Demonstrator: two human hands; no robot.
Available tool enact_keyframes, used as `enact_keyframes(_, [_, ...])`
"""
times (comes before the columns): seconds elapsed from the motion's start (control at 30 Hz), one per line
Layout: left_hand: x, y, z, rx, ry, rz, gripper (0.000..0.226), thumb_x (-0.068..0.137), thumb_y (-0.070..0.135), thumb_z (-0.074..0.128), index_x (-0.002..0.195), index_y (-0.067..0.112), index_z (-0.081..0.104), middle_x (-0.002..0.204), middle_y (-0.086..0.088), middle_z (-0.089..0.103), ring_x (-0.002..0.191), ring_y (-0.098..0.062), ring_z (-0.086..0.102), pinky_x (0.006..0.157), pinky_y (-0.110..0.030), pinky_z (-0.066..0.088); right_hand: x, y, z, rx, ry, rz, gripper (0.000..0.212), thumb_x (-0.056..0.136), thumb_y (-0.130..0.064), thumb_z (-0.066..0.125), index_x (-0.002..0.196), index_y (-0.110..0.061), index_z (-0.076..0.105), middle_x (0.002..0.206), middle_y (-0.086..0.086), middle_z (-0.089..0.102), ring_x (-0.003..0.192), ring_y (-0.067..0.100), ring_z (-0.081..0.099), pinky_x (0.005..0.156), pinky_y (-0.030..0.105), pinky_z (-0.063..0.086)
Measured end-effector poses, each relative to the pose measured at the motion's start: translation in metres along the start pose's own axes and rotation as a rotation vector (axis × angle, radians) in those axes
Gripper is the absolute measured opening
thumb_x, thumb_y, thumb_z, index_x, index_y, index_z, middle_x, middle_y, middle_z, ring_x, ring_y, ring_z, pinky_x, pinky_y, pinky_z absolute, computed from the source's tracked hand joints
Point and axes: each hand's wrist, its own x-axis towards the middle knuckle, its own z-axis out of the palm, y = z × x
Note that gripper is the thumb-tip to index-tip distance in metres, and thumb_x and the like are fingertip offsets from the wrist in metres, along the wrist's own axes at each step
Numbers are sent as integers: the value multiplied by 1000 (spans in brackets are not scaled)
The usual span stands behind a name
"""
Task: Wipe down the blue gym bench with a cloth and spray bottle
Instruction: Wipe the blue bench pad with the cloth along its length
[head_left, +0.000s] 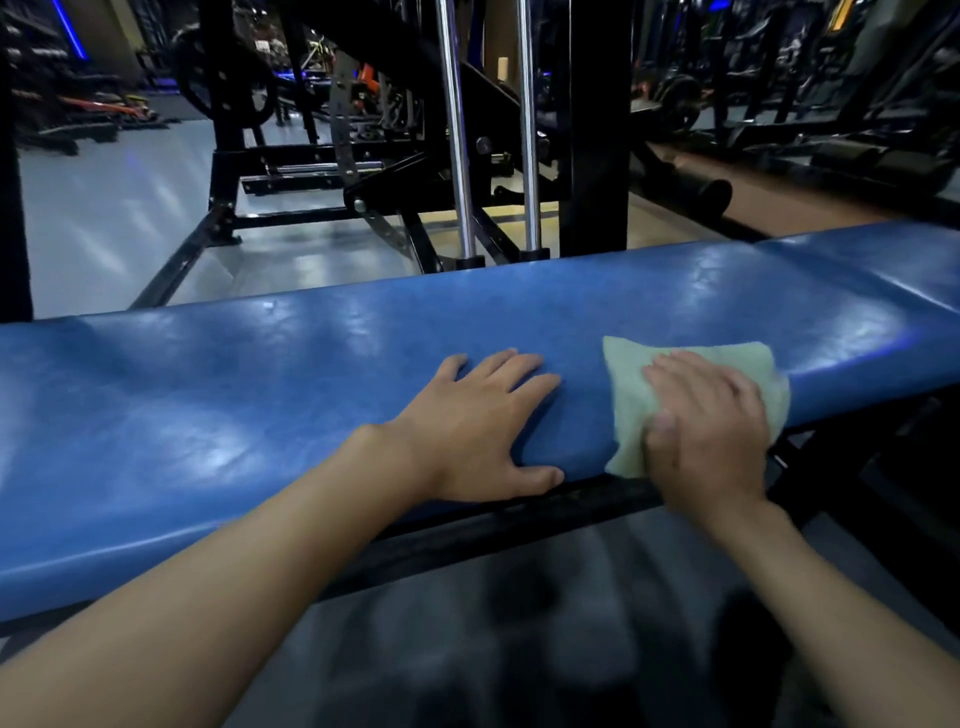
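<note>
While the flat right hand (706, 431) presses the green cloth (628, 384) to the blue gym bench (208, 415), sweep evenly away from the flat left hand (478, 431).

The head-worn wide-angle view looks forward and down, close over the blue bench (218, 415).

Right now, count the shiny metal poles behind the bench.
2. The left pole and the right pole stand upright side by side just behind the bench. Others may be hidden in the dark.
</note>
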Motion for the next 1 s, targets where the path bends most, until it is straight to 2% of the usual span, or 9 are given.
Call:
enact_keyframes(0.07, [14,8,3,10,14,10,89,80,76,45,151,25,27,157,2,25,146,-15,18,114,-53,22,5,32,-3,-20,11,121,47,92,-25,30,109,-3,68,114,16,68,113,33,61,96,45,36])
enact_keyframes(0.17, [26,21,6,20,50,-8,85,77,75,48,142,21,36,149,2,34,139,-17,30,110,-52,27,2,21,6,-42,92,269,43,89,-21,34,108,-2,67,114,16,68,115,35,60,100,49,35])
enact_keyframes(0.27, [32,31,3,55,54,-44,81,76,76,48,137,24,37,142,4,42,131,-20,41,104,-49,33,-5,10,5,8,61,99,44,93,-23,34,111,-1,67,117,16,67,116,36,60,98,51,36])
enact_keyframes(0.37, [32,35,0,78,33,-83,82,78,80,42,140,28,32,141,3,44,129,-22,44,103,-47,36,1,54,-7,0,-14,-50,49,93,-27,30,112,-1,67,118,17,66,114,34,61,94,48,38])
enact_keyframes(0.47, [31,43,2,95,34,-136,82,78,83,38,141,31,30,139,1,44,128,-24,45,102,-47,36,5,88,-9,-11,-25,128,46,89,-24,31,109,-2,66,114,16,67,112,33,60,95,48,36])
enact_keyframes(0.57, [45,61,5,132,62,-138,84,78,82,37,143,29,29,140,-2,41,130,-25,39,104,-48,32,4,64,-4,-34,57,244,39,87,-20,37,107,-2,65,114,16,66,113,35,59,99,50,36])
enact_keyframes(0.73, [86,98,14,145,53,-131,82,82,78,40,145,28,27,145,-3,35,133,-27,34,104,-51,32,-4,111,-12,5,-50,-108,44,94,-26,34,116,-1,63,122,19,63,117,37,58,96,51,39])
enact_keyframes(0.87, [105,113,16,133,89,-92,73,86,71,43,143,27,33,147,2,35,140,-22,27,108,-50,30,-8,182,-20,-74,-98,-2,48,97,-28,27,123,-1,57,127,21,57,121,38,52,102,52,35])
enact_keyframes(1.0, [129,132,15,77,91,-81,68,88,70,39,142,29,33,145,5,37,137,-19,31,107,-48,31,0,233,-33,-171,-152,199,46,94,-29,26,124,-6,54,128,18,54,121,35,48,104,51,32])
